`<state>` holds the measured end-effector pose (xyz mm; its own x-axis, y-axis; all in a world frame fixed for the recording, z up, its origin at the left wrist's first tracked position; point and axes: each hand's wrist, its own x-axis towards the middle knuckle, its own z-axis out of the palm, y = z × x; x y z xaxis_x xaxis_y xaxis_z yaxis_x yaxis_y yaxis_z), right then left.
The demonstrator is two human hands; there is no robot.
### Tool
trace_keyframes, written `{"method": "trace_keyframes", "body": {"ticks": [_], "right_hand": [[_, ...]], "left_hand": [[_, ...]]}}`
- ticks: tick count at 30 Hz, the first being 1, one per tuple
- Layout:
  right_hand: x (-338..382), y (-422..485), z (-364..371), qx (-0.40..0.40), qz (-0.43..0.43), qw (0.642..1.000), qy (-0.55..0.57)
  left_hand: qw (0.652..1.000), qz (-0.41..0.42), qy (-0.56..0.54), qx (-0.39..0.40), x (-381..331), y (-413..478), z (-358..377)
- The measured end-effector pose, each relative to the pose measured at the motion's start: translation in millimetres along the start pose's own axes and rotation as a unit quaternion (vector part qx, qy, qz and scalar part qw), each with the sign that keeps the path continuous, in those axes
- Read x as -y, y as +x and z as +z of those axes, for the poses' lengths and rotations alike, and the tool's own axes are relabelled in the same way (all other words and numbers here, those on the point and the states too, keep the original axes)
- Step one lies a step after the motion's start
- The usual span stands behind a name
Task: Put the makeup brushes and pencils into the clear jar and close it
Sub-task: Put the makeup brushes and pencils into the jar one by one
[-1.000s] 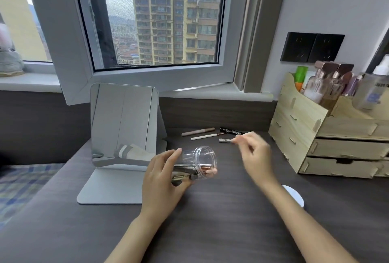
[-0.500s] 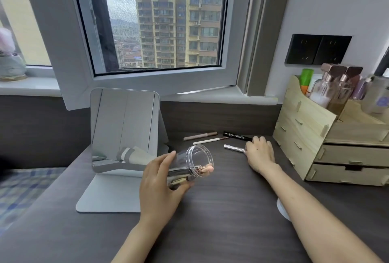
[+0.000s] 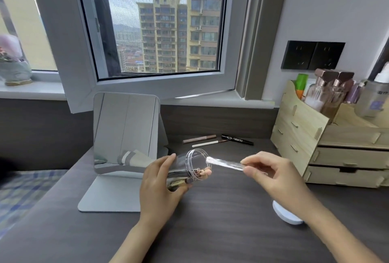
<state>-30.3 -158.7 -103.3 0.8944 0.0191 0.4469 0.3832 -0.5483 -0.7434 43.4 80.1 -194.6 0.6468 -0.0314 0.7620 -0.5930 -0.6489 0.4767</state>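
Observation:
My left hand point(image 3: 160, 184) grips the clear jar point(image 3: 193, 162), tilted on its side with its open mouth facing right; some brushes lie inside. My right hand point(image 3: 271, 173) pinches a silver pencil point(image 3: 225, 163) by one end, its other tip right at the jar's rim. Three more lie on the desk behind: a brown pencil point(image 3: 200, 139), a white pencil point(image 3: 208, 143) and a black eyeliner point(image 3: 237, 139). The white jar lid point(image 3: 285, 214) rests on the desk, partly hidden under my right forearm.
A standing mirror point(image 3: 126, 134) is just left of the jar. A wooden drawer organiser point(image 3: 328, 147) with bottles stands at the right. The dark desk point(image 3: 221, 231) runs back to a wall below the window sill.
My right hand has picked the silver pencil up off the desk and carried it left to the jar's mouth. The left hand keeps the jar tilted in about the same place.

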Motion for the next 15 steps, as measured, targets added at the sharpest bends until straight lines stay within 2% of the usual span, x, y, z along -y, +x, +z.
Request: {"method": "trace_keyframes", "body": {"ticks": [4,8,12,14,15], "right_hand": [[8.4,4.6,35.0,-0.09,-0.128,0.971,-0.18],[-2.6,15.4,67.2,-0.119,-0.202,0.953,-0.192],[-7.8,17.3,75.4,-0.087,-0.222,0.947,-0.216],[-6.3,18.5,67.9,-0.053,-0.185,0.971,-0.141],[-4.6,20.7,61.6,-0.035,-0.133,0.99,-0.043]], "left_hand": [[1.0,0.029,-0.007,0.01,-4.8,-3.7,-0.5],[0.997,0.064,-0.013,0.035,-8.3,-6.4,-1.5],[0.998,0.05,-0.013,0.042,-6.4,-6.1,-1.7],[0.999,0.041,-0.012,0.033,-6.6,-5.3,-2.1],[0.999,0.036,-0.01,0.027,-7.1,-4.8,-2.2]]}}
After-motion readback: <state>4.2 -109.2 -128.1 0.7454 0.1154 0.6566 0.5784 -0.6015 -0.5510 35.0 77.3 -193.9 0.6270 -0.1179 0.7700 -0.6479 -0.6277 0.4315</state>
